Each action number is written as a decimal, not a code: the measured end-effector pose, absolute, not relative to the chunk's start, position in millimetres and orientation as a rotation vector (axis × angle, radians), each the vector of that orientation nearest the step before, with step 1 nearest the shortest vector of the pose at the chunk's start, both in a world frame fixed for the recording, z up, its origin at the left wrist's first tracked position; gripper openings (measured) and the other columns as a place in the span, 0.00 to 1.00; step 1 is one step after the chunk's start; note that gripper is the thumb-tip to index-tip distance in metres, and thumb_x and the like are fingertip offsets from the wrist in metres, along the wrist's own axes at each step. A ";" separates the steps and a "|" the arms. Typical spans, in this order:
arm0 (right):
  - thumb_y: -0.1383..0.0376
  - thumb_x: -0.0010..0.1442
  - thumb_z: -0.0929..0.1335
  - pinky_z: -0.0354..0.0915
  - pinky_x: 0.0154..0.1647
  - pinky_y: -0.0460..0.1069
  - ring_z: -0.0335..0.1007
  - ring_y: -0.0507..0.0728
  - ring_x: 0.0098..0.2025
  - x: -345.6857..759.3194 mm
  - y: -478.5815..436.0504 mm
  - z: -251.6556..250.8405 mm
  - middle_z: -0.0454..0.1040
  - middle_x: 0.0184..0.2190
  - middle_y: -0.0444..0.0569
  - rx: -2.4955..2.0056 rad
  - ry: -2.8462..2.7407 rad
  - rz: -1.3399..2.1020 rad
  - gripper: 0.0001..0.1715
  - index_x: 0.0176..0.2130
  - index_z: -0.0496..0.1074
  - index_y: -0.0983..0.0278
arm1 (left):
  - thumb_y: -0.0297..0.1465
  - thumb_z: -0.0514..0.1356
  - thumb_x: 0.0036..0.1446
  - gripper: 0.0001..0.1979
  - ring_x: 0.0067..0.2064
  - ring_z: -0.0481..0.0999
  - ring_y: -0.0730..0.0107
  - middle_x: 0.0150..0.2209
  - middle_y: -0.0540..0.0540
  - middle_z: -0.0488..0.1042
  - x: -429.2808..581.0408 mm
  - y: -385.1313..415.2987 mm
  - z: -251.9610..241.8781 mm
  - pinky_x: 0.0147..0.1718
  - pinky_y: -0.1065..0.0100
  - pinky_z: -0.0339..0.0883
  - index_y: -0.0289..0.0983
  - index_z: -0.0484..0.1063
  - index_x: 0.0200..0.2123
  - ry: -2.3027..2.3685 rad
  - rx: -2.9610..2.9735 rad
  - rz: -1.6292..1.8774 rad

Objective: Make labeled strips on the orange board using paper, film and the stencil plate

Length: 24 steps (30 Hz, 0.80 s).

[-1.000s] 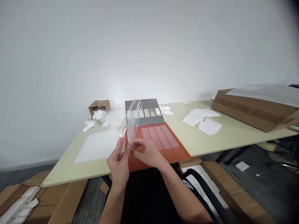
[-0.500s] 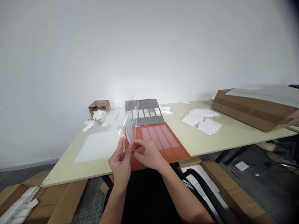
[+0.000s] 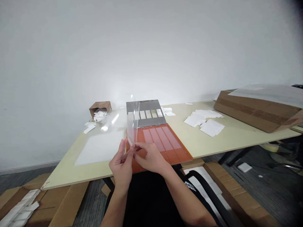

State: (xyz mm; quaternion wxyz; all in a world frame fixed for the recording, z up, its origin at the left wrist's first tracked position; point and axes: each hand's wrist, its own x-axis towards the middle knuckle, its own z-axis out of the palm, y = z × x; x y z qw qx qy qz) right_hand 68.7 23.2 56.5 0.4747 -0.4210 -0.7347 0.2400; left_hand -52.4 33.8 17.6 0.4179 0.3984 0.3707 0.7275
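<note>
Between my left hand (image 3: 122, 162) and my right hand (image 3: 149, 156) I pinch the lower corner of a clear plastic film (image 3: 133, 123), which stands up and curls to the left. Both hands are closed, fingertips nearly touching, above the near left part of an orange tray (image 3: 176, 156). Pale pinkish strips (image 3: 163, 137) lie side by side on that tray. Hinged to its far edge is a grey metal frame (image 3: 150, 104) with several rectangular openings. Left of the tray lies a stack of translucent white sheets (image 3: 99, 148), partly behind the film.
A small cardboard box (image 3: 103, 105) spills white paper pieces at the back left. White card pieces (image 3: 211, 127) lie right of the tray, before a long carton (image 3: 251, 110). Open boxes with white pieces stand below the table (image 3: 68, 176) at left (image 3: 61, 205) and right (image 3: 233, 189).
The film's upper part has shifted and spread to the left, its bright reflections moving with it. My hands keep their pinch in almost the same place.
</note>
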 end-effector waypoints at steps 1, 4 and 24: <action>0.69 0.57 0.65 0.67 0.41 0.46 0.74 0.52 0.37 68.9 23.4 56.6 0.78 0.33 0.44 -1.023 -1.796 0.586 0.08 0.36 0.74 0.63 | 0.33 0.73 0.46 0.31 0.46 0.82 0.61 0.57 0.43 0.74 -52.5 34.0 17.3 0.50 0.61 0.76 0.41 0.73 0.55 0.928 1.002 1.828; 0.70 0.58 0.63 0.66 0.41 0.46 0.73 0.52 0.36 70.1 24.5 56.2 0.78 0.32 0.44 -1.004 -1.810 0.593 0.09 0.36 0.73 0.63 | 0.33 0.73 0.46 0.31 0.47 0.81 0.60 0.55 0.44 0.76 -52.5 34.2 17.1 0.51 0.60 0.75 0.42 0.73 0.55 0.924 1.013 1.827; 0.73 0.58 0.62 0.66 0.40 0.46 0.74 0.52 0.36 71.7 25.6 52.7 0.77 0.32 0.43 -0.964 -1.853 0.574 0.12 0.37 0.72 0.62 | 0.33 0.73 0.46 0.25 0.49 0.80 0.55 0.51 0.42 0.79 -55.0 34.8 15.5 0.49 0.59 0.76 0.39 0.77 0.50 0.881 1.120 1.820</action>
